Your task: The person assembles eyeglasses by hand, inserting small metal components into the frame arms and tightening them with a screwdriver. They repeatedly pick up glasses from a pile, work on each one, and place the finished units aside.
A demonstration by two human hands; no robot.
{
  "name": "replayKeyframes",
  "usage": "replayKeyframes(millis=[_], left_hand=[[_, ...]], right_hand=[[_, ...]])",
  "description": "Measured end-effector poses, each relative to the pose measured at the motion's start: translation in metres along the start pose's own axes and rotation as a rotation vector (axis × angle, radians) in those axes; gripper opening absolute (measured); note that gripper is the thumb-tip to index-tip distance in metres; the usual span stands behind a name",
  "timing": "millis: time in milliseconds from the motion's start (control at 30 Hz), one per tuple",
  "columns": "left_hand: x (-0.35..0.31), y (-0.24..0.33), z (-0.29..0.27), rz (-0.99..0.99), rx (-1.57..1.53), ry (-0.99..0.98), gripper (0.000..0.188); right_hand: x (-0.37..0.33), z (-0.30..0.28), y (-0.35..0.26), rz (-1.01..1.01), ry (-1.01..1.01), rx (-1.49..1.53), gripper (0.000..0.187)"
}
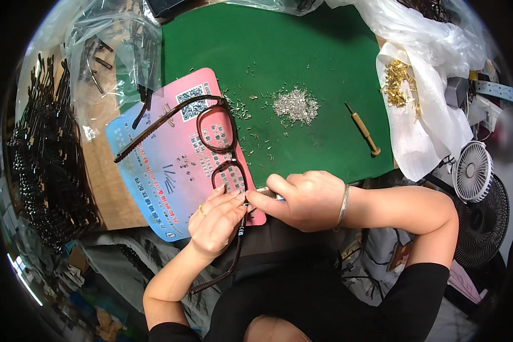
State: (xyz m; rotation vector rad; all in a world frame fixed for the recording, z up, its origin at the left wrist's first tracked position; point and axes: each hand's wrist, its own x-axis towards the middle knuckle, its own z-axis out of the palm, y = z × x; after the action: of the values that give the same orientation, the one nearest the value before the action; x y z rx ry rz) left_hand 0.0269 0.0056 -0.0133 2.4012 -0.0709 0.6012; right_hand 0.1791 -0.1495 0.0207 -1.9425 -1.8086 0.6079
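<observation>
A dark brown eyeglass frame lies across a pink-and-blue printed card, one temple stretched to the left and the other running down toward my lap. My left hand pinches the frame at its lower hinge, fingertips around the corner. From the right, my right hand is closed round a slim metal tool, mostly hidden in the fist; its thin tip meets the hinge area. Beyond the hands, a pile of tiny silvery screws is heaped on the green mat, with some scattered toward the card.
To the right on the mat rests a brass-handled screwdriver. Gold-coloured small parts sit on white wrapping. Bundled dark temples crowd the left side, beside a clear plastic bag. Two fans stand at the far right.
</observation>
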Motion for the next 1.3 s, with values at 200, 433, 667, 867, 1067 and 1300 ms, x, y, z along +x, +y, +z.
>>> replayKeyframes(millis=[200, 433, 667, 867, 1067, 1300], left_hand=[[-0.002, 0.001, 0.003, -0.031, -0.018, 0.014, 0.020], [0.001, 0.008, -0.007, -0.028, 0.019, -0.002, 0.020], [0.031, 0.029, -0.044, -0.094, 0.313, -0.023, 0.032], [0.017, -0.011, -0.078, -0.427, 0.686, -0.326, 0.013], [0.092, -0.064, -0.088, -0.408, 0.381, -0.124, 0.013], [0.121, -0.143, -0.074, -0.556, 0.421, -0.098, 0.033]], right_hand=[[-0.001, 0.003, 0.001, -0.023, 0.032, -0.042, 0.031], [-0.011, -0.007, 0.001, 0.014, 0.112, 0.007, 0.041], [0.000, -0.010, 0.012, 0.007, 0.076, 0.078, 0.041], [0.002, -0.012, 0.014, 0.058, 0.060, 0.137, 0.037], [-0.007, -0.011, 0.014, 0.095, 0.050, 0.140, 0.037], [-0.012, -0.010, 0.012, 0.106, 0.100, 0.188, 0.034]])
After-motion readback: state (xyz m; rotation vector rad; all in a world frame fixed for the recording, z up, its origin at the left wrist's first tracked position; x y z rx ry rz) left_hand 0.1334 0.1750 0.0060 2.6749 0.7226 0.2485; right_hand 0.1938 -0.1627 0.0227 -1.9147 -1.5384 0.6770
